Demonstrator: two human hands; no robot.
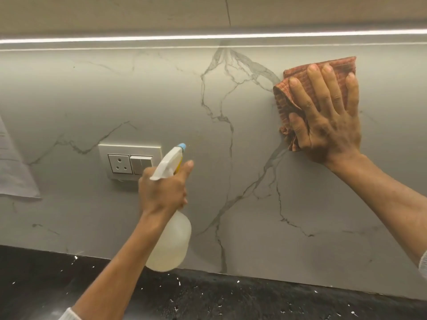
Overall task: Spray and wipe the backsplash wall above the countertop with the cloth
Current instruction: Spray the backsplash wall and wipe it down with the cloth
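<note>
Your left hand is clamped on the spray bottle above the table's back edge, nozzle at the backsplash; your right hand, fingers spread, presses the cloth flat near the wall's top edge. Wiping is underway; next, sweep toward the sprayed patch

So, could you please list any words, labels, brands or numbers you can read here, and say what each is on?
Sheet of paper on the backsplash wall: faint printed lines, too blurred to read.
Spray bottle: no label visible.
Socket and switch plate: no markings legible.
Cloth: none.
</note>
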